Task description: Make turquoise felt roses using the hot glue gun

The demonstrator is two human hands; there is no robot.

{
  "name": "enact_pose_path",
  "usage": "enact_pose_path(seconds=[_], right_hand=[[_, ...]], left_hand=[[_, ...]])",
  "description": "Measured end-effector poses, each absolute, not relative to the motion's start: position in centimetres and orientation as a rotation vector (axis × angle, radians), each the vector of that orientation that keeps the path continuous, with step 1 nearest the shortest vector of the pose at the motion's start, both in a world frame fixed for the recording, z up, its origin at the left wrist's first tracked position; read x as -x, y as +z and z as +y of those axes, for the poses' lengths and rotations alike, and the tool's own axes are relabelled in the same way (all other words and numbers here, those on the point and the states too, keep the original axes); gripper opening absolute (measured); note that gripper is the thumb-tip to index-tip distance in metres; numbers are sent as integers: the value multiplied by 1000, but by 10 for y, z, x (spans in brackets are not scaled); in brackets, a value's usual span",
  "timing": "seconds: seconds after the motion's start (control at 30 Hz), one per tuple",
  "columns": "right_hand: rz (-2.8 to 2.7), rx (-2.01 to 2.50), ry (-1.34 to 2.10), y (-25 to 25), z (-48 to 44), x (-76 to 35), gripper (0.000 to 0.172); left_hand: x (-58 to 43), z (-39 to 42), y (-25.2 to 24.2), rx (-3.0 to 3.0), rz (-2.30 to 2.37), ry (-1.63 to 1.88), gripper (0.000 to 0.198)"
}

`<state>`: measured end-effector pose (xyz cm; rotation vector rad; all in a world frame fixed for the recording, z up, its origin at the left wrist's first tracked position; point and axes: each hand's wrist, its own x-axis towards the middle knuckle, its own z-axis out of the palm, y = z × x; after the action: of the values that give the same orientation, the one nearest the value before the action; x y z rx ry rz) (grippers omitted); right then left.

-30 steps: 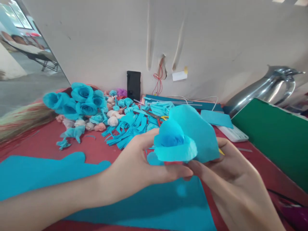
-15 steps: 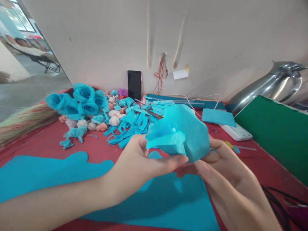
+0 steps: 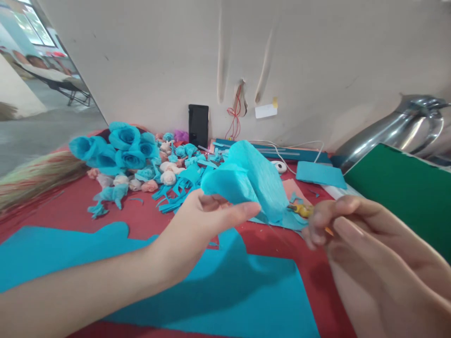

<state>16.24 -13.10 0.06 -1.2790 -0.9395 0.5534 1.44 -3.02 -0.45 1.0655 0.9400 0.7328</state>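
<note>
Pinched between the thumb and fingers of the left hand [image 3: 195,225], a loosely wrapped paper bloom [image 3: 246,180] is held off the table [image 3: 141,220].
Just right of the grip and clear of the bloom, the right hand [image 3: 373,249] draws its fingertips together by a small yellow item [image 3: 301,210]; I cannot tell if it holds it. Beyond the grip, leftward, lie finished roses [image 3: 123,148] and cut strips [image 3: 186,185]; under it, a blue sheet [image 3: 229,300]. With its outer petal flaring open, this bloom looks part-made; several are done.
</note>
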Motion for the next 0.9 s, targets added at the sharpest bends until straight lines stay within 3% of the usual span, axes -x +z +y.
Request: enact_pose_path(seconds=[0.1, 0.37, 0.5, 0.7, 0.9], right_hand=[[-932, 1291, 578, 3, -132, -162, 3], [-870, 1169, 786, 5, -126, -161, 4], [-873, 1217, 769, 5, -128, -161, 9], [-921, 1362, 541, 7, -125, -163, 31], [-977, 1464, 439, 3, -121, -170, 38]], left_hand=[[-14, -29, -5, -1048, 908, 726, 35], [-19, -28, 1, -1084, 557, 765, 10], [-17, -26, -1, -1064, 543, 757, 18], [-17, -25, -4, -1033, 627, 743, 17], [-17, -25, -3, -1103, 636, 718, 26]])
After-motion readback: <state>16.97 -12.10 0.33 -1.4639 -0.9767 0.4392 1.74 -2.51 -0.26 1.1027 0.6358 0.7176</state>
